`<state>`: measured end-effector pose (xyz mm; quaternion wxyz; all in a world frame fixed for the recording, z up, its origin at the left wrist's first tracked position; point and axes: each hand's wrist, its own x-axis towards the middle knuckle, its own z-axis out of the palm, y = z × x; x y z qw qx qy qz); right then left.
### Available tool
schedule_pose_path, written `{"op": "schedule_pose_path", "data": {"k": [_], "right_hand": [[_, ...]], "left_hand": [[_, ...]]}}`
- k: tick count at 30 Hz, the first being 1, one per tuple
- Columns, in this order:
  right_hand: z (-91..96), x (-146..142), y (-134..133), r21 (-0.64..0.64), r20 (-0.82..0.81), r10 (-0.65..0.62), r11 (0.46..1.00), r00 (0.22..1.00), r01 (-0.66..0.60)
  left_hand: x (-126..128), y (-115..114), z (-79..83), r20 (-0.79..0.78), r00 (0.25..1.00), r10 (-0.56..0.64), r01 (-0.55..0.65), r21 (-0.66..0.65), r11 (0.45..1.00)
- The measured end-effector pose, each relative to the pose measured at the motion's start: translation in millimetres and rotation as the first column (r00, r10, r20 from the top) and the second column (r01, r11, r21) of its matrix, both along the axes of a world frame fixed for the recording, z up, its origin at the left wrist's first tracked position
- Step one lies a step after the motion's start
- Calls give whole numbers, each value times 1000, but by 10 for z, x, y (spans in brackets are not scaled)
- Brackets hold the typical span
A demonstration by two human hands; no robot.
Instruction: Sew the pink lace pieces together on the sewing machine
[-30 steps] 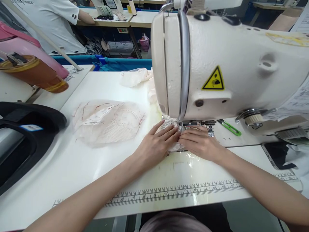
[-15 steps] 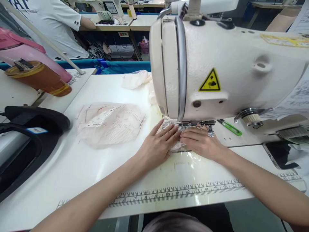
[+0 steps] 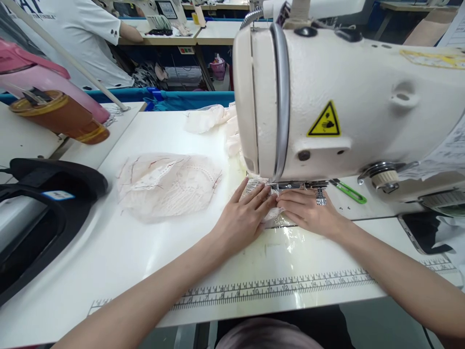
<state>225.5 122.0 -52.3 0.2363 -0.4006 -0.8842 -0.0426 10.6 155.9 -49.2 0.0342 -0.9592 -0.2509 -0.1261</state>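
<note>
A pale pink sheer lace piece (image 3: 273,216) lies beneath the presser foot (image 3: 289,185) of the white sewing machine (image 3: 348,102), mostly covered by my hands. My left hand (image 3: 245,213) rests flat on it, fingers spread, just left of the needle area. Close against its fingertips, my right hand (image 3: 310,211) has its fingers bent and held together on the lace in front of the foot; its thumb is hidden. Another sheer piece (image 3: 169,189) with red thread ends lies on the table to the left, apart from both hands.
A black iron-shaped object (image 3: 47,218) stands at the left, below a brown cup (image 3: 60,116) and a pink bottle (image 3: 54,82). Right of the needle lie a green cutter (image 3: 348,191) and a phone (image 3: 423,232). A ruler strip (image 3: 272,286) runs along the front edge. A person (image 3: 72,39) sits beyond.
The view has shifted slightly, so the machine sits further right in the picture. Both hands appear a little further right and stay on the lace by the foot.
</note>
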Motion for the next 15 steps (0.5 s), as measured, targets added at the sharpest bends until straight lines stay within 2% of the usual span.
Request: {"op": "schedule_pose_path", "data": {"k": [5, 10, 15], "right_hand": [[9, -4, -4, 27, 37, -29, 999, 999, 28], [-59, -26, -8, 35, 37, -33, 999, 999, 32], [-78, -63, -41, 72, 78, -38, 997, 996, 33]], "left_hand": [[-2, 9, -23, 33, 999, 10, -11, 32, 999], [-50, 21, -36, 52, 994, -101, 96, 80, 992], [-102, 76, -11, 44, 989, -139, 137, 53, 989]]}}
